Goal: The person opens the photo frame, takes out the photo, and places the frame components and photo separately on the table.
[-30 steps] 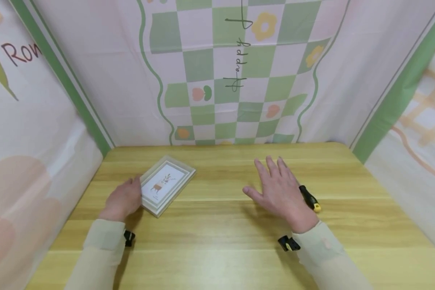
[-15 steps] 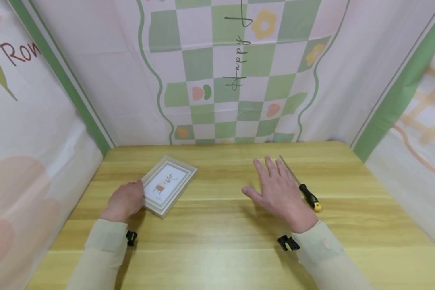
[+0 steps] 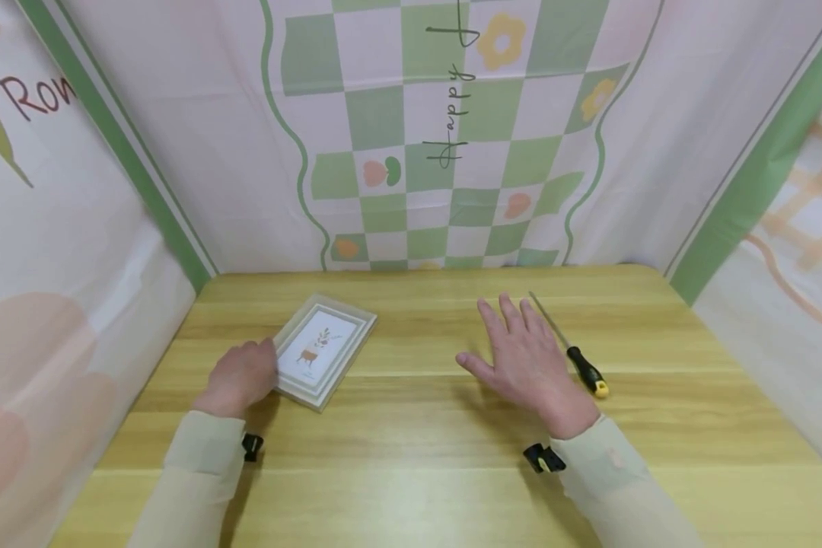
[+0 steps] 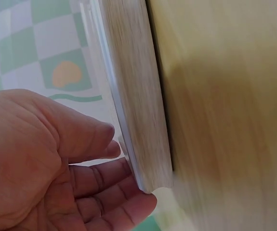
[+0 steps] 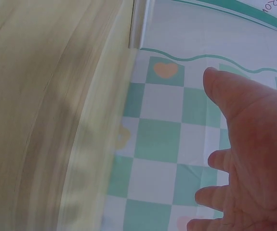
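A pale picture frame [image 3: 364, 332] with a potted-plant print lies face up on the left of the table. At its left edge is my left hand [image 3: 240, 379]; in the left wrist view that hand [image 4: 27, 154] touches the frame's side [image 4: 140, 101] with its fingertips, the thumb bent beside them. My right hand [image 3: 529, 369], palm down with fingers spread, holds nothing. Just right of it lies a screwdriver [image 3: 587, 373] with a black and yellow handle, its shaft pointing to the back. The right wrist view shows this hand [image 5: 261, 139] with its thumb apart from the fingers.
The wood-grain table [image 3: 397, 449] ends at the back against a hanging cloth [image 3: 377, 118] with green checks and flowers. More printed cloth hangs on both sides. Dark devices are on both wrists, at the sleeve cuffs.
The frame has slid a little to the right, my left hand moving along with it. My right hand has barely shifted, and more of the screwdriver's shaft shows.
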`<state>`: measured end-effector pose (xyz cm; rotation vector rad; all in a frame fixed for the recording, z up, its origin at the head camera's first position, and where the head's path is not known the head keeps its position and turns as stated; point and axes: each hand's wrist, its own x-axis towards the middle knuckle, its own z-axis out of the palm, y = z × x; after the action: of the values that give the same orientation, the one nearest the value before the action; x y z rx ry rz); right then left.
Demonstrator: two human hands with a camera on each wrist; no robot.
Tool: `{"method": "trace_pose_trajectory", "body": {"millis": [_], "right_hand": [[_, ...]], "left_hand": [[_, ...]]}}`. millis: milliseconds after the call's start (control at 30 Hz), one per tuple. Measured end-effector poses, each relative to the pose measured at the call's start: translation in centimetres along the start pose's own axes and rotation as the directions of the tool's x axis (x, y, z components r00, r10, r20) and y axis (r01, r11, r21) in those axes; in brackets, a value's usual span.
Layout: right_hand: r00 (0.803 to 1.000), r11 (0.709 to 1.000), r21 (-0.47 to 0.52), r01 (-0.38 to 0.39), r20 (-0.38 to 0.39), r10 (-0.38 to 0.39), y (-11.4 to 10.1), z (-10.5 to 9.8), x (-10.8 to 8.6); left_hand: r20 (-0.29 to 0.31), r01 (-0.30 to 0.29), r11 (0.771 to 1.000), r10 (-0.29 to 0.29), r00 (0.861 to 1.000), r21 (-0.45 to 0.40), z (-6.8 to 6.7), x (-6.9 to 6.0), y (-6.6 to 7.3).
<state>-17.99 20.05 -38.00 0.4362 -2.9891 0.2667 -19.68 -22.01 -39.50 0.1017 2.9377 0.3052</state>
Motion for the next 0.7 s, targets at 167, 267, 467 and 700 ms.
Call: {"method": "trace_pose_trajectory", "body": {"millis": [167,267,467,700], "right_hand": [[1.000,1.000,-0.001,0.006,-0.003,-0.006,0.0,0.1,0.0],[1.000,1.000,0.000,0.009,-0.006,-0.009,-0.1,0.1,0.0],[1.000,1.000,0.009,0.011,-0.004,-0.011,-0.2,0.0,-0.1],[1.000,1.000,0.017,0.007,0.002,-0.007,-0.5,0.0,-0.1]], "left_hand": [[0.012,0.001,1.000,-0.001,1.000,-0.010,-0.1,-0.1,0.4],[0.024,0.002,1.000,-0.002,1.000,-0.004,-0.1,-0.1,0.6],[0.037,0.008,0.999,-0.006,0.999,-0.036,-0.1,-0.1,1.1],[0.051,-0.012,1.000,0.013,0.999,-0.010,0.1,-0.1,1.6]]}}
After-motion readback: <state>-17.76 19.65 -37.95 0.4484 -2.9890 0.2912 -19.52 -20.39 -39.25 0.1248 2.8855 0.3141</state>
